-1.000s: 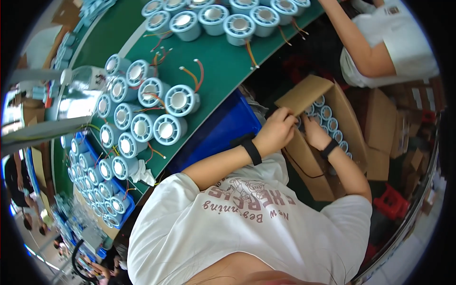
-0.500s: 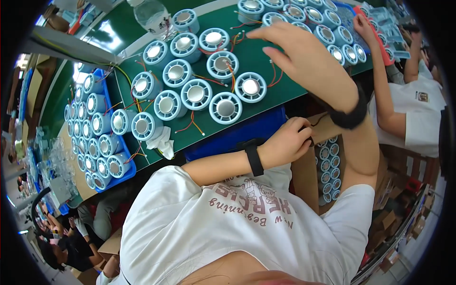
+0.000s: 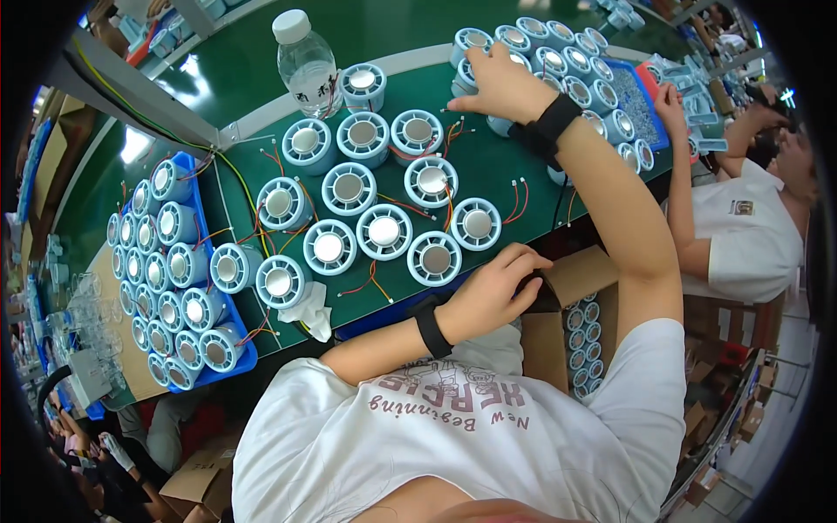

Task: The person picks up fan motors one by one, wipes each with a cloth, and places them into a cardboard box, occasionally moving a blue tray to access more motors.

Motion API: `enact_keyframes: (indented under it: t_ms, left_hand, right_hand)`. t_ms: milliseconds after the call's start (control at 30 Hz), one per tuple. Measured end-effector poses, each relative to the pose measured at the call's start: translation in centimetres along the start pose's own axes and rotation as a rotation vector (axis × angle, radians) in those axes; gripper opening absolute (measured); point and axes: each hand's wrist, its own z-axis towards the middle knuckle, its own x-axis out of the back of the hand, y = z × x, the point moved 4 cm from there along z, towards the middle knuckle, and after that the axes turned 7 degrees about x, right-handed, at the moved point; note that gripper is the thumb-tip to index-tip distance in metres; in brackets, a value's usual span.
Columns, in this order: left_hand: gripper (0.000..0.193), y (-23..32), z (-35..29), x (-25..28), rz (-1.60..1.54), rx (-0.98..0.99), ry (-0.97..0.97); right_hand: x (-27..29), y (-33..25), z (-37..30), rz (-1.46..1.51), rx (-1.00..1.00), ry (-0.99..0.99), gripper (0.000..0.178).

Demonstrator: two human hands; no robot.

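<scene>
Light-blue round housings (image 3: 433, 259) with silver centre discs and thin coloured wires stand in a loose group on the green bench. My right hand (image 3: 513, 85) reaches over a packed cluster of the same housings (image 3: 551, 61) at the back right. Its fingers are spread, the fingertips at a housing (image 3: 467, 80) and the thumb stretched out beside it; contact is hard to make out. Below the bench's front edge, my left hand (image 3: 490, 295) hovers by an open cardboard box (image 3: 582, 272), fingers loosely bent and apart, with nothing visible in it.
A blue tray (image 3: 240, 336) full of similar housings sits at the left. A clear bottle with a white cap (image 3: 305, 65) stands behind the group, and a crumpled white tissue (image 3: 309, 312) lies near the front edge. To the right, another person's hand (image 3: 670, 109) is beside a red tray.
My right hand has moved left and away from me, onto the back-right housings. My left hand has shifted left and closer to me, its fingers less curled. The whole view has shifted slightly.
</scene>
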Motion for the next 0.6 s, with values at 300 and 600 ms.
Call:
enact_keyframes:
  t_ms: [300,600]
  left_hand:
    - [0.020,-0.9,0.2,0.1,-0.047,-0.030,-0.011]
    - [0.016,-1.5,-0.1,-0.1,-0.084,-0.036,0.010]
  right_hand:
    - [-1.8,-0.7,-3.1,-0.387,-0.006,0.370,0.072]
    - [-0.6,-2.2,-5.3,-0.058,0.307,0.333,0.067]
